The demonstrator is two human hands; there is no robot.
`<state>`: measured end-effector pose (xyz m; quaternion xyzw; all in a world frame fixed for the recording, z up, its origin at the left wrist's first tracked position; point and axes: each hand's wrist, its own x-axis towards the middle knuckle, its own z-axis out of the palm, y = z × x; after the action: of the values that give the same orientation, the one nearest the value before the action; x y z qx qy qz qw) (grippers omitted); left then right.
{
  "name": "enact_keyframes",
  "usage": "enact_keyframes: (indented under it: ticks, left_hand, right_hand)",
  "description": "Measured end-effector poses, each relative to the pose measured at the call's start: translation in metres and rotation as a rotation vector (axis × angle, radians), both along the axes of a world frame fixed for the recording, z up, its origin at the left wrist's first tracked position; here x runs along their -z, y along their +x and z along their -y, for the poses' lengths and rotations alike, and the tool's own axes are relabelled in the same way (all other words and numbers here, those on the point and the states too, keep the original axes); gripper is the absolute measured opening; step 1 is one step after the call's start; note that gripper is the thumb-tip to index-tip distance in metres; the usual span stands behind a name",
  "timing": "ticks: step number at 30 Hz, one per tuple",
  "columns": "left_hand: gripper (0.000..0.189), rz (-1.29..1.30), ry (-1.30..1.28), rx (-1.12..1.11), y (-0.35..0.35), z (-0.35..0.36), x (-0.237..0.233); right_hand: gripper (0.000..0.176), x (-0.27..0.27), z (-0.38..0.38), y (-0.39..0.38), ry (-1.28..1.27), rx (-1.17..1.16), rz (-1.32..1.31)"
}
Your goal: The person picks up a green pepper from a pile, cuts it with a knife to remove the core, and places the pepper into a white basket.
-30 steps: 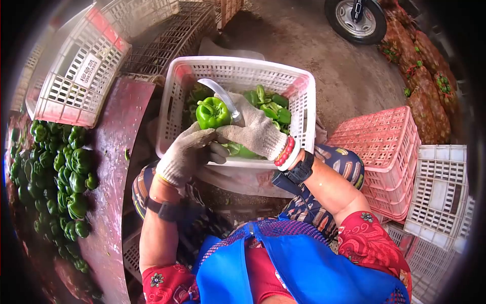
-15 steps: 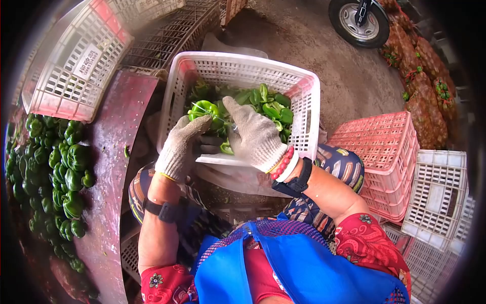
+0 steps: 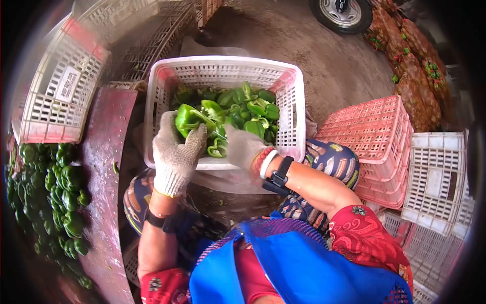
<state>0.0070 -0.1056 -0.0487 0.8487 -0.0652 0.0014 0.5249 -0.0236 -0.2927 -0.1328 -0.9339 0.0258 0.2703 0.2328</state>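
Holding a green pepper point(image 3: 187, 117), the left hand point(image 3: 174, 154) sits at the near left side of the white basket point(image 3: 223, 63). The hand wears a knit glove. Its fingers are curled up around the bottom of the pepper, and the pepper is lifted a little above the basket's near rim.

The right hand point(image 3: 243, 147) wears the same kind of glove. It is just beside the left hand, low at the near rim of the basket, with its back turned up. Its fingers are tucked under, so I cannot tell if it has hold of anything. A bead bracelet point(image 3: 261, 159) and a black watch point(image 3: 279, 177) are on that wrist.

Inside the basket lie more peppers point(image 3: 250, 109), piled toward the far right.

The basket rests in front of the person's knees. The person wears a blue apron point(image 3: 283, 263) and red sleeves.

Right of the basket is a pink crate point(image 3: 377, 134), turned upside down. Past it, farther right, are white crates point(image 3: 438, 175).

Left of the basket is a long red board point(image 3: 104, 167). Past the board, farther left, is a big heap of peppers point(image 3: 50, 187) on the ground. Another white crate point(image 3: 55, 96) sits up and to the left of the basket.

Far behind the basket, to the right, are a wheel point(image 3: 344, 10) and red net sacks point(image 3: 415, 66).
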Motion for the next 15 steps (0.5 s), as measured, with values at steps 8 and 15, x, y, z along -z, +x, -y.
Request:
enact_keyframes:
  ticks: [8,15]
  left_hand:
    - [0.043,-0.499,-0.429,0.180,0.002,-0.015,-0.006]
    - [0.047,-0.432,-0.325,0.064,0.006,-0.009,0.011]
  right_hand:
    - [0.036,-0.067,0.012,0.021,1.273,0.694,-0.439]
    - [0.041,-0.041,0.000,0.032,0.991,0.352,0.588]
